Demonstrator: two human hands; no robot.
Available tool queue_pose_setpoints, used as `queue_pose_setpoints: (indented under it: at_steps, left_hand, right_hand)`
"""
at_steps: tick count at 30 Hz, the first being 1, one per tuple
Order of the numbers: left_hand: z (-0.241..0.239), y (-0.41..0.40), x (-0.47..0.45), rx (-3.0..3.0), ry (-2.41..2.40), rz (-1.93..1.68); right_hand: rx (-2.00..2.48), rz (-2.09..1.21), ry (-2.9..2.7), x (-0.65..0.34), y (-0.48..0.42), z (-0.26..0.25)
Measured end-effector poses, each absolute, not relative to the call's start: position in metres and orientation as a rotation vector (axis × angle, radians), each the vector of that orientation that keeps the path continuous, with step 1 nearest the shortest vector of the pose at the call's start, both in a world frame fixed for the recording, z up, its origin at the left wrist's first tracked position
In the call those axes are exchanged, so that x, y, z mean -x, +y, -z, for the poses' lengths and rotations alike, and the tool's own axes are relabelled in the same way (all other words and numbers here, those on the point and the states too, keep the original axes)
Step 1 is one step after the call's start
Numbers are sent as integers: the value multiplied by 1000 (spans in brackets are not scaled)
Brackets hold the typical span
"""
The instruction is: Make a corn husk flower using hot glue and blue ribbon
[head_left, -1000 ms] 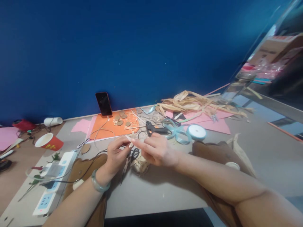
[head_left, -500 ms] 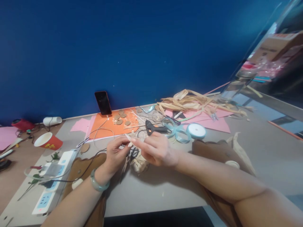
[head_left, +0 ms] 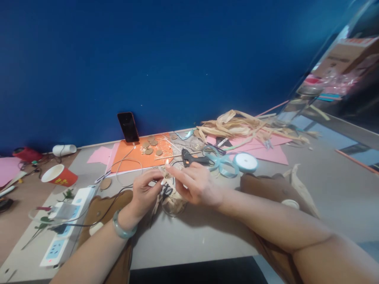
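Both hands work above the middle of the worktop (head_left: 189,240), a short way in from its near edge. The left hand (head_left: 146,190) is mostly closed: fingers curled, with thumb and forefinger pinched on a short pale strip (head_left: 162,173). The right hand (head_left: 197,185) meets it from the right, forefinger extended, its tip and thumb closed on the same strip; the other fingers are loosely bent. The strip is held clear of the worktop, between the two sets of fingertips. Directly below the hands lie black-handled scissors (head_left: 166,191) and a small heap of pale husk (head_left: 174,203), partly hidden by the hands. A green bracelet (head_left: 121,230) sits on the left wrist. Behind the hands, toward the far edge, a black glue gun (head_left: 194,159) lies just beside an orange sheet (head_left: 133,157) that carries brown discs (head_left: 149,149). A phone (head_left: 128,126) leans upright against the blue wall (head_left: 177,59) at the far edge. A light-blue ribbon roll (head_left: 245,162) lies right of the glue gun, near a pink sheet (head_left: 271,154). A husk pile (head_left: 239,127) occupies the far right. A red cup (head_left: 59,176) lies tipped on its side near the left edge, and a white power strip (head_left: 66,228) runs toward the near left corner.
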State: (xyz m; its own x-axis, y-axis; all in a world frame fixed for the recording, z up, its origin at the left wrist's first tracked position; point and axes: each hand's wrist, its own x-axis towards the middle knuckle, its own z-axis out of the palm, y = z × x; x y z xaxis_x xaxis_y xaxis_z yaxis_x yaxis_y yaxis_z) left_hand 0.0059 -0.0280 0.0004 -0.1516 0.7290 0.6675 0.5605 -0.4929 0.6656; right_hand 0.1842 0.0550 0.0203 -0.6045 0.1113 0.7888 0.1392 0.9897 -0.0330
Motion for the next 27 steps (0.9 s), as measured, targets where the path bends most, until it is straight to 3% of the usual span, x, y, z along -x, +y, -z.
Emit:
queue_pose_setpoints:
  at_steps: [20,27]
  left_hand:
    - [-3,-27,-6,-1691,1682,-1703]
    - [-7,-21,-5,-1335,1654,-1766]
  right_hand:
    - [64,202,-2257,-186,45,-27]
    - [155,-159,-1993,-188,55,-27]
